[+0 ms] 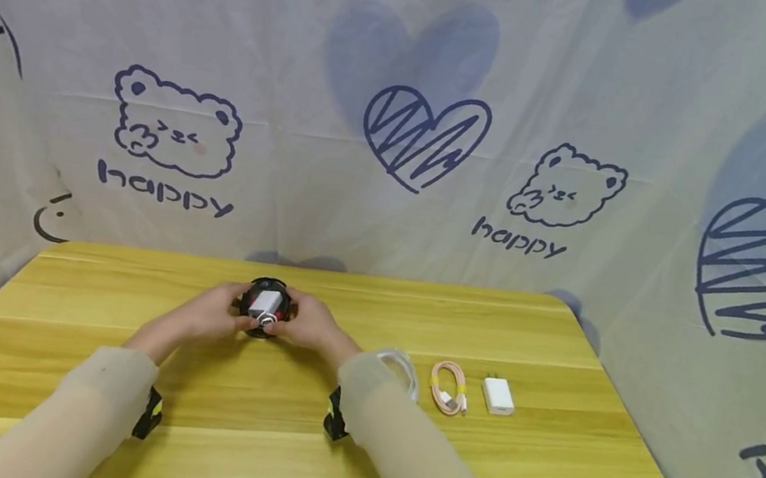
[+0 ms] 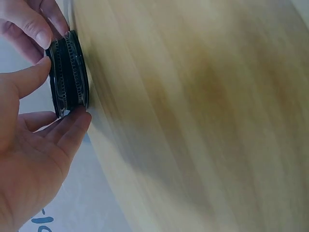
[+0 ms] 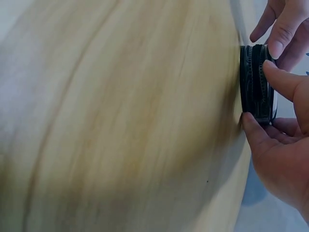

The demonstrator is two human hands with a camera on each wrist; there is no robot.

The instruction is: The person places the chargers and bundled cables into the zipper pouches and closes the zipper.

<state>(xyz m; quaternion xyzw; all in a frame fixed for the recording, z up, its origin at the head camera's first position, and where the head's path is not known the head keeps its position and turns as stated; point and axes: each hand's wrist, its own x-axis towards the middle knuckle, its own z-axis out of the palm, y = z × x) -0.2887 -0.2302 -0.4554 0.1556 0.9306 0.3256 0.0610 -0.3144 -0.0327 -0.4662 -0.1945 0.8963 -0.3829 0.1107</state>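
Both hands hold a small round black zip case [image 1: 260, 287] near the table's back edge. In the head view, a white block [image 1: 266, 302] and a thin white loop [image 1: 266, 319] show against its dark face; whether they lie inside or are printed there I cannot tell. My left hand [image 1: 219, 311] grips the left side, thumb in front and fingers beneath. On the opposite side my right hand [image 1: 314, 324] grips it likewise. Seen edge-on in the left wrist view, the case [image 2: 70, 72] has two rows of teeth around its rim. Its underside is hidden.
Right of the right forearm, a coiled white cable [image 1: 407, 368], partly behind the sleeve, lies on the wooden table [image 1: 225, 458]. Beside it are a coiled pink cable [image 1: 436, 385] with yellow ties and a white charger plug [image 1: 498, 396]. A printed cloth [image 1: 301, 90] hangs behind.
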